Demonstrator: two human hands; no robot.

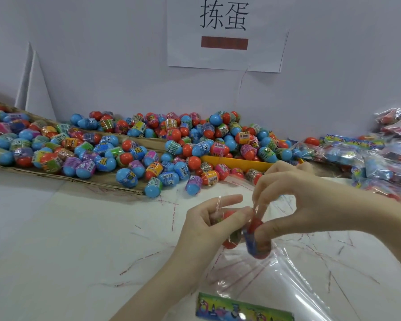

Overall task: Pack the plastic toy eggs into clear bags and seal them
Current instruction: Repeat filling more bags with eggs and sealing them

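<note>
Hands meet over the white table (56,228), and we see both of them busy with the same small bundle. Our left hand (208,225) has its fingers curled around a clear bag (220,218) holding a red egg (229,215), thumb lying across the front and the index finger stretched out above. Our right hand (294,200) comes in from the right and pinches a second egg (256,239), red at the top with a blue label band, between thumb and curled fingers; this egg sits just beside the left hand's bundle, touching it as far as we can tell. Whether that second egg is already inside the bag or only against its mouth we cannot tell, as the film is too clear and crumpled. Below the hands, more loose clear bags (299,286) lie flat on the table, with thin red strips scattered around them, and a printed colour card (243,309) lies at the lower edge. Farther back, a large pile of blue and red toy eggs (148,144) spreads across flattened cardboard (90,179) and around a yellow tray (236,162). At the far right, filled bags (380,158) are heaped together. On the wall hangs a paper sign (225,33) with two large characters.
</note>
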